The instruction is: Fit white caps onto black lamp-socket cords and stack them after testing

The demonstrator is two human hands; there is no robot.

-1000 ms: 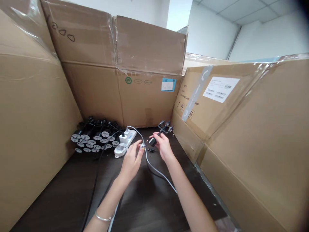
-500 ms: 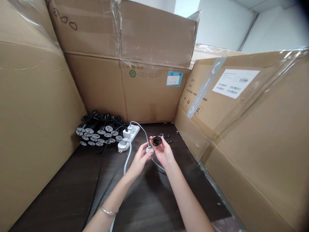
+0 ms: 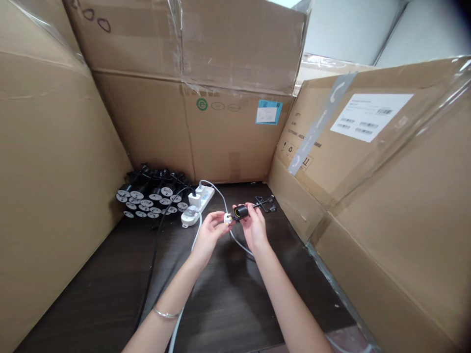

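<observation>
On the dark tabletop (image 3: 228,314), a thin silver bangle (image 3: 165,313) circles the left wrist nearest the camera. The left hand (image 3: 209,233) and right hand (image 3: 253,228) meet above the table, with their fingertips close together. The left fingers (image 3: 218,218) curl narrowly around a small white plug (image 3: 228,218), and the right fingers (image 3: 247,208) pinch a black cylinder (image 3: 241,212). The plug sits right against the cylinder's end, though the hands hide exactly how they meet. A thin black stem runs from the cylinder to a forked black fitting (image 3: 265,203), and I cannot tell whether that fitting rests on the table.

A pale grey cable (image 3: 224,206) passes beneath the hands, and a white cable (image 3: 184,289) trails toward the lower edge. Just left of the hands lies a white power strip (image 3: 204,198) with a white adapter (image 3: 195,200) plugged into it. Beyond it, a black cord (image 3: 154,250) runs down the table from a heap of black fittings with pale round faces (image 3: 149,198). Large cardboard boxes (image 3: 235,137) wall the table on three sides, and one carries a white barcode label (image 3: 371,117).
</observation>
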